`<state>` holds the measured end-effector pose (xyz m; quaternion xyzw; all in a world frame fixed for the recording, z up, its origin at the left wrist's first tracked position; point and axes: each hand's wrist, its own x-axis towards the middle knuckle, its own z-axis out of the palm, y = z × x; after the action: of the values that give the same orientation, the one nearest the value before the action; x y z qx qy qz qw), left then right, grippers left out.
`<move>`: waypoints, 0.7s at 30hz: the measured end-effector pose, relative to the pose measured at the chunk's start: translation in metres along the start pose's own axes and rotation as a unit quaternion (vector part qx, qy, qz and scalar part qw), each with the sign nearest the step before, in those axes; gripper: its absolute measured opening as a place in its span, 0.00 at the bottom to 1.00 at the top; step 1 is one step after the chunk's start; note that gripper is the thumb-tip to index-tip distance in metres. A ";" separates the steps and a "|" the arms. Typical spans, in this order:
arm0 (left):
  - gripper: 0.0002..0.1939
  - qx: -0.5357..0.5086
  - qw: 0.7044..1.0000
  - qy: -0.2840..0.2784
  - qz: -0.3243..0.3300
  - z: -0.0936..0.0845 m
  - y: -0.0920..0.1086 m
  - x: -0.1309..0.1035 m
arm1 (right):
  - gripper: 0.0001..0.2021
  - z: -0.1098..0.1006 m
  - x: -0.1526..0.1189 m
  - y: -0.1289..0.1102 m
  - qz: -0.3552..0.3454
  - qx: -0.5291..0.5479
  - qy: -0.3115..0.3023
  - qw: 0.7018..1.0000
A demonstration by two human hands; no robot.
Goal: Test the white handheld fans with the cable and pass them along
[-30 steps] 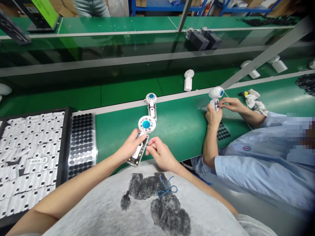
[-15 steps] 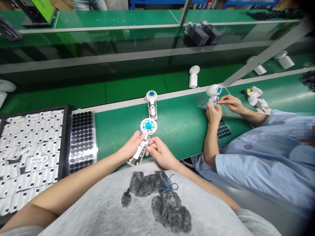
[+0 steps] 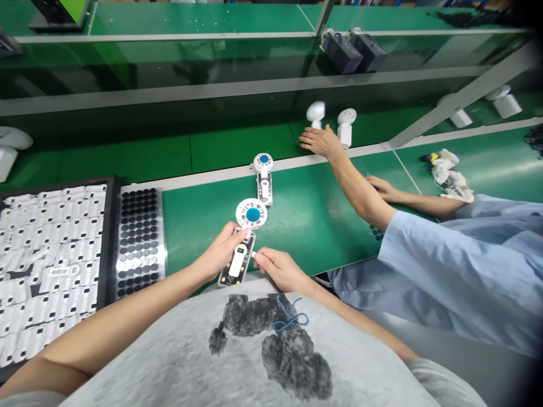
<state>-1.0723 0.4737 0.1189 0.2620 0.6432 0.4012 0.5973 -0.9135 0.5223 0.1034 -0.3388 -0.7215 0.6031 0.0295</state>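
As the co-worker's hand swings over to a blurred white fan at one o'clock, leaving this work undisturbed, the left hand wraps the central clear-cased handheld fan, the right hand pinches tight beside it, contents unclear, a second fan crowding twelve, the black-dot sheet at nine.

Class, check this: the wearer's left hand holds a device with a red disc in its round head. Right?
Only the colour is wrong: in the head view, the left hand does hold the device, but its disc is blue.
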 end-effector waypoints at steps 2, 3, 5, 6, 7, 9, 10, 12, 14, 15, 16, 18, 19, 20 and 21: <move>0.15 0.008 1.000 0.006 0.008 -0.001 -0.001 0.000 | 0.15 0.001 -0.001 -0.001 -0.004 0.003 -0.008 1.000; 0.15 0.017 1.000 0.009 0.015 -0.001 -0.002 -0.001 | 0.15 0.002 -0.001 -0.001 -0.005 0.011 -0.012 1.000; 0.15 0.039 0.999 0.015 0.029 0.000 -0.005 -0.001 | 0.15 0.003 -0.001 -0.001 -0.006 0.025 -0.016 1.000; 0.15 0.051 0.998 0.017 0.035 0.000 -0.006 -0.001 | 0.15 0.004 -0.001 -0.002 -0.008 0.028 -0.017 0.999; 0.16 0.061 0.997 0.018 0.040 0.000 -0.007 -0.001 | 0.15 0.004 -0.001 -0.002 -0.010 0.030 -0.017 0.999; 0.16 0.075 0.996 0.021 0.046 0.000 -0.009 -0.001 | 0.15 0.003 0.000 -0.002 -0.014 0.031 -0.018 0.999; 0.16 0.078 0.996 0.022 0.047 0.000 -0.009 -0.001 | 0.15 0.003 0.000 -0.002 -0.014 0.032 -0.020 0.999; 0.16 0.080 0.995 0.023 0.045 0.000 -0.010 -0.001 | 0.15 0.003 0.000 -0.002 -0.013 0.036 -0.023 0.999; 0.15 0.077 0.996 0.020 0.041 0.001 -0.010 -0.002 | 0.14 0.003 0.000 -0.001 -0.012 0.038 -0.023 0.999; 0.15 0.074 0.996 0.018 0.037 0.001 -0.010 -0.002 | 0.14 0.003 0.000 -0.001 -0.011 0.039 -0.022 0.999; 0.15 0.071 0.997 0.018 0.033 0.001 -0.010 -0.002 | 0.14 0.003 0.000 -0.001 -0.010 0.040 -0.022 0.999; 0.15 0.060 0.998 0.018 0.025 0.002 -0.010 -0.003 | 0.14 0.003 0.001 -0.001 -0.004 0.045 -0.024 0.999; 0.15 0.050 0.998 0.012 0.019 0.002 -0.010 -0.003 | 0.14 0.002 0.002 -0.002 -0.003 0.049 -0.026 0.998; 0.15 0.037 0.999 0.002 0.012 0.002 -0.009 -0.002 | 0.13 0.001 0.003 -0.003 -0.005 0.055 -0.029 0.998; 0.16 0.025 1.000 -0.011 0.008 0.002 -0.009 -0.002 | 0.13 0.000 0.004 -0.004 -0.008 0.060 -0.033 0.998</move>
<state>-1.0686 0.4680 0.1128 0.2860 0.6440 0.3871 0.5946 -0.9189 0.5241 0.1051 -0.3107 -0.6876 0.6555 0.0311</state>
